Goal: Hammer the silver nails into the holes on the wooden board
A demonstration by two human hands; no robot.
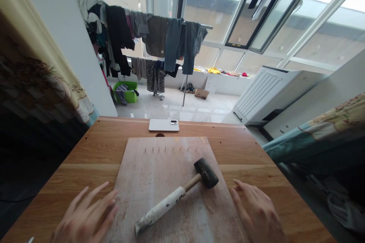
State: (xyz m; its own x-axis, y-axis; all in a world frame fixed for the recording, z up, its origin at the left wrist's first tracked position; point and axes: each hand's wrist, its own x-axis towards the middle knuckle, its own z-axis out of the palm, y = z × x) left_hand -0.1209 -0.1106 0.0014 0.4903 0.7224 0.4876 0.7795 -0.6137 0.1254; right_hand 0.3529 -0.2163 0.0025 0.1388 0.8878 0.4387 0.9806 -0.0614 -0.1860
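A mallet (pixel 168 203) with a black head and a worn white grip lies diagonally across a wooden board (pixel 137 182). Along the board's far part, a row of several thin nails (pixel 173 149) stands up, some of them leaning. My left hand (pixel 88 216) is at the board's left edge, fingers spread and holding nothing. By the right edge rests my right hand (pixel 255 209), its fingers stretched forward and loosely together, with nothing visible in it. Neither hand touches the mallet.
A white phone (pixel 161 125) lies near the far edge of the wooden table (pixel 94 148), just beyond the board. Past the table stand a laundry rack (pixel 185 91) hung with clothes, a green basket (pixel 131 95) and a white appliance (pixel 265 95). Curtains (pixel 37 57) flank both sides.
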